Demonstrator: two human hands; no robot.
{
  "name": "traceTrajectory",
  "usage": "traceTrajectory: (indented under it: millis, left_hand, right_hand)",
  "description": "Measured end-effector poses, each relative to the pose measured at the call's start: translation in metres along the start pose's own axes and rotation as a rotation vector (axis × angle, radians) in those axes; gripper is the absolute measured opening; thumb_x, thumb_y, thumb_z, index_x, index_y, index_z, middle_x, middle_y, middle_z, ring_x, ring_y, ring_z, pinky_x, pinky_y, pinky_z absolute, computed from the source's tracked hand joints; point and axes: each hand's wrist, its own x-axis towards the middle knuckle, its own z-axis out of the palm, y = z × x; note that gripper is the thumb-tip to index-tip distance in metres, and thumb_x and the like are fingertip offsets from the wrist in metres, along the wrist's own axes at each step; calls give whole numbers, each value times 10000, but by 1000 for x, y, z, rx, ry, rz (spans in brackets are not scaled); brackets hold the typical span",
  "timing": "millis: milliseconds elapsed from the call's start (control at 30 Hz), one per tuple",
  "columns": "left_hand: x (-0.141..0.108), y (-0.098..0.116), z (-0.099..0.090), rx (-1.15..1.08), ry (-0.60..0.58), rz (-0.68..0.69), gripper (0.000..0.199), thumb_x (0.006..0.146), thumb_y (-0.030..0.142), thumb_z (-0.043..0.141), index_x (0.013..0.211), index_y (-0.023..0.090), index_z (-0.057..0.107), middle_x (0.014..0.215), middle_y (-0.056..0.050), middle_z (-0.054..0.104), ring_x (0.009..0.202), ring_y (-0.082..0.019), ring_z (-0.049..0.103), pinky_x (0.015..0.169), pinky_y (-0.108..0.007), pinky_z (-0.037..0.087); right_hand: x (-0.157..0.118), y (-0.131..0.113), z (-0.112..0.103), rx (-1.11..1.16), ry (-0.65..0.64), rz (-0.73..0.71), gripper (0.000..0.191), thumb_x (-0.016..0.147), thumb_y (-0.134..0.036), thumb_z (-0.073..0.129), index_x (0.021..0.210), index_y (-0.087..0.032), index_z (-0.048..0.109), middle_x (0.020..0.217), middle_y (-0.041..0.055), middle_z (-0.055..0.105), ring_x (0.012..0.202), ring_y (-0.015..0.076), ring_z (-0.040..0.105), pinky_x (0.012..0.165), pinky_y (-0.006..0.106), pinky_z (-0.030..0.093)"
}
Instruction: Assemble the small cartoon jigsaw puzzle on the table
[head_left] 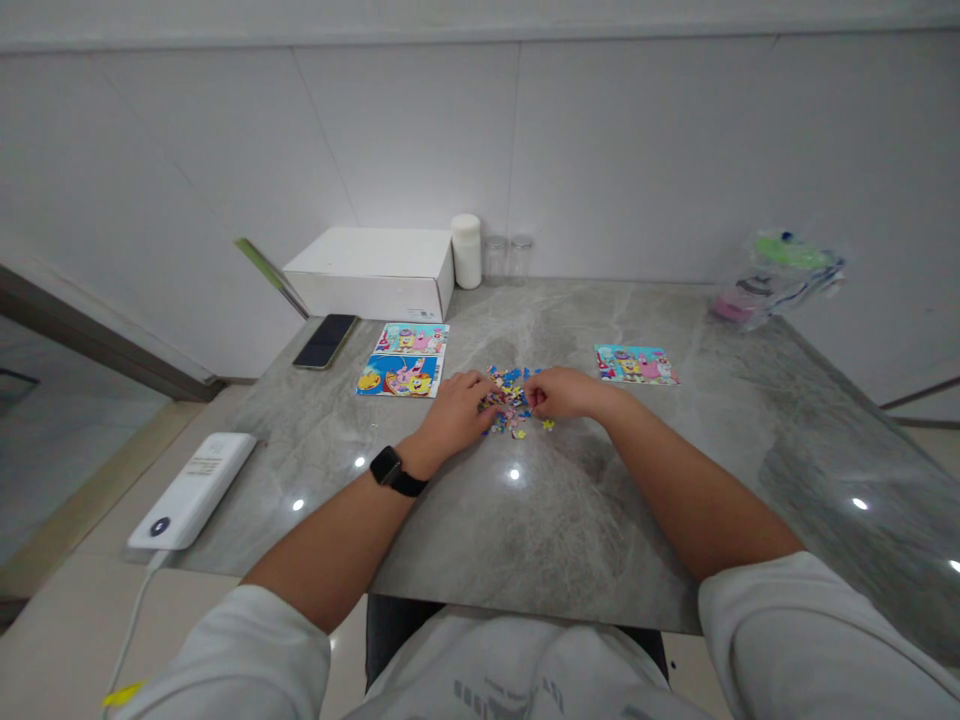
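Note:
A small heap of colourful jigsaw puzzle pieces (511, 385) lies on the grey marbled table between my hands. My left hand (459, 408), a black watch (396, 470) on its wrist, rests at the heap's left side with fingers apart, touching the pieces. On the right side, my right hand (559, 392) has its fingertips pinched together at the edge of the heap. A puzzle piece seems to be between them, mostly hidden by the fingers. One yellow piece (548, 425) lies loose just below that hand.
Cartoon picture sheets (403, 360) lie left of the heap, and a smaller picture card (637, 365) lies right. Behind stand a white box (375, 262), a white bottle (466, 252) and two glasses (508, 260). A phone (325, 341), power bank (193, 490) and plastic bag (776, 280) sit near the edges.

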Motion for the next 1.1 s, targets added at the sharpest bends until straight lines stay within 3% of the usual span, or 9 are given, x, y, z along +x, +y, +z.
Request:
traceTrajectory:
  millis: [133, 233, 367, 500, 567, 700, 800, 933, 1100]
  left_hand:
    - [0, -19, -8, 32, 50, -84, 291, 943, 295, 673, 1223, 228, 719, 1172, -112, 670, 1115, -302, 628, 1012, -465, 496]
    - [-3, -33, -17, 7, 3, -81, 388, 911, 315, 713, 1287, 223, 682, 1231, -118, 660, 1171, -312, 625, 1067, -477, 489]
    - [-7, -46, -28, -57, -74, -89, 634, 849, 388, 787, 1422, 213, 581, 1361, -142, 620, 1223, -313, 627, 1097, -456, 496]
    - [-7, -46, -26, -56, -147, -117, 847, 712, 482, 904, 1432, 189, 570, 1411, -175, 597, 1281, -363, 608, 1124, -493, 486]
    - [-4, -40, -19, -33, -173, -96, 815, 717, 489, 905, 1400, 173, 593, 1394, -183, 609, 1279, -373, 606, 1123, -511, 486]
    - [2, -25, -6, -32, -165, 4, 593, 837, 370, 819, 1364, 188, 614, 1321, -145, 655, 1227, -316, 631, 1094, -463, 507]
    - [5, -20, -5, -57, -148, 45, 552, 889, 276, 743, 1414, 211, 584, 1354, -123, 652, 1265, -283, 620, 1130, -431, 490]
    - [12, -23, -18, 52, -195, -90, 576, 880, 270, 735, 1430, 191, 583, 1397, -144, 620, 1263, -280, 633, 1125, -392, 499]
    - [34, -22, -24, 168, -398, -181, 355, 811, 261, 773, 1152, 167, 744, 1200, -141, 711, 1006, -277, 729, 895, -338, 577]
  right_hand:
    - [0, 7, -4, 159, 8, -54, 84, 829, -180, 712, 904, -197, 746, 875, 13, 770, 779, 161, 670, 675, 232, 429]
    - [3, 6, -3, 227, 63, -40, 128, 874, -203, 689, 985, -189, 751, 944, 31, 779, 831, 169, 680, 729, 238, 456]
    - [5, 12, -3, 61, 246, 94, 192, 920, -245, 688, 1090, -186, 754, 1060, 88, 781, 932, 202, 681, 794, 267, 460]
    - [1, 21, -3, -39, 192, 227, 473, 860, -329, 800, 1300, -191, 696, 1144, 116, 780, 987, 234, 705, 807, 276, 474]
    - [1, 19, 0, -86, 133, 254, 553, 819, -352, 841, 1325, -184, 694, 1177, 137, 774, 1036, 261, 710, 806, 281, 484]
    - [3, 9, 7, -75, 108, 171, 454, 856, -280, 790, 1299, -213, 721, 1151, 94, 785, 1034, 237, 717, 814, 264, 486]
    - [2, 14, 6, -3, 143, 128, 403, 884, -229, 755, 1286, -234, 729, 1142, 51, 789, 1003, 202, 719, 832, 249, 486]
    - [4, 32, -1, -24, 253, 238, 405, 923, -206, 707, 1327, -179, 705, 1213, 102, 770, 1089, 228, 702, 900, 272, 493]
    - [28, 24, 2, -59, 221, 203, 355, 944, -185, 643, 1284, -156, 742, 1225, 135, 771, 1121, 239, 698, 913, 268, 490]
